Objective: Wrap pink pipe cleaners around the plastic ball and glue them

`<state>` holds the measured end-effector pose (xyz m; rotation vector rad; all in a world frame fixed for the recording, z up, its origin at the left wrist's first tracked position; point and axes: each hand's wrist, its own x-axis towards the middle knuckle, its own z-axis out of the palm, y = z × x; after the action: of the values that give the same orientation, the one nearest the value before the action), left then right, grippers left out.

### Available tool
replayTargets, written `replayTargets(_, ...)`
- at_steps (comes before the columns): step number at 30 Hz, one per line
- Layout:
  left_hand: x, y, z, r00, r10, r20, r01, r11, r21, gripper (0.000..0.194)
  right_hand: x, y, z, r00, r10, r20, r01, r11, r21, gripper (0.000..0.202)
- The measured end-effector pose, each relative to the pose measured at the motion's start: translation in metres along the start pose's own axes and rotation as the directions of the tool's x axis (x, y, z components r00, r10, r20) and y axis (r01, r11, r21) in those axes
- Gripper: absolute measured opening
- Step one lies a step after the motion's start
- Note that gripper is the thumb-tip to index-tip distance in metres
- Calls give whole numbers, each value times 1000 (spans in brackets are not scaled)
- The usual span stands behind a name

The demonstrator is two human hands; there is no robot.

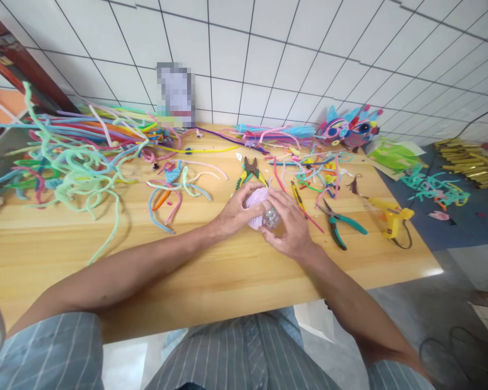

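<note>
A round ball wrapped partly in pale purple strands point(255, 205) is held above the wooden table, near its middle. The right part of the ball is clear and shiny, and it shows between my hands. My left hand point(236, 210) curls round the ball's left side, thumb across its front. On the right side, my right hand point(289, 223) wraps round the clear part, its fingers over the top and its thumb below. Just behind the ball lie pliers with yellow and green handles point(251, 171).
Teal-handled pliers point(341, 222), a yellow cutter point(298, 198) and a yellow glue gun point(393, 219) lie to the right. Tangled pipe cleaners point(85, 176) cover the left side. More pipe cleaners point(272, 135) and a colourful fuzzy figure point(350, 129) are along the wall.
</note>
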<state>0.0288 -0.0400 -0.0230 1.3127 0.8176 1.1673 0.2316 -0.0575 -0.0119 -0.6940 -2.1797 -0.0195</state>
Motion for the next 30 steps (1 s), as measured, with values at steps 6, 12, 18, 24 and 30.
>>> replayTargets(6, -3, -1, 3, 998, 60, -17, -59, 998, 9, 69, 1, 8, -18, 990, 118, -80, -118, 993, 14, 50)
replayTargets(12, -6, -4, 5, 994, 102, -34, -100, 994, 50, 66, -2, 14, -19, 969, 91, -230, -112, 990, -81, 27)
replayTargets(18, -7, -5, 7, 995, 98, -27, -97, 995, 36, 63, -2, 13, -12, 975, 85, -205, -106, 990, -92, 23)
replayTargets(24, -9, -4, 5, 989, 145, -32, -137, 973, 183, 62, 5, 8, -17, 979, 113, -171, -114, 994, 6, 20)
replayTargets(30, -11, -3, 5, 978, 210, -6, -202, 945, 259, 58, 12, 3, -23, 979, 182, -90, -174, 981, 88, 15)
